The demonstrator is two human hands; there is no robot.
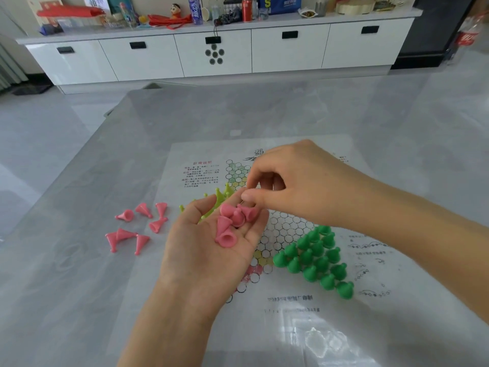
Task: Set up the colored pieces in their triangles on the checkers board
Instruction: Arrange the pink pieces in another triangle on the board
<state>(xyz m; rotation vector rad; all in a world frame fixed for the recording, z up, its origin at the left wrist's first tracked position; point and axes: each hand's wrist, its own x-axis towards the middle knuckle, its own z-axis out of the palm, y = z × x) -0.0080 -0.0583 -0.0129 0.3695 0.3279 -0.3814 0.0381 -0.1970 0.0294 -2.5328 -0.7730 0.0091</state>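
The paper checkers board (285, 234) lies flat on the grey table. Palm up above the board's left part, my left hand (209, 250) cups several pink cone pieces (230, 221). My right hand (296, 186) reaches in from the right, its thumb and forefinger pinching at the top of one pink piece in that palm. Several dark green pieces (315, 258) stand upright and fill the board's right triangle. Yellow-green pieces (219, 200) stand behind my left hand, partly hidden. Several loose pink pieces (137, 226) lie on their sides on the table, left of the board.
The grey table (79, 287) runs to a far edge near the picture's middle. Beyond it stands a long white cabinet (217, 54) with bottles, cans and boxes on top. A plastic bottle (468, 35) shows at the far right.
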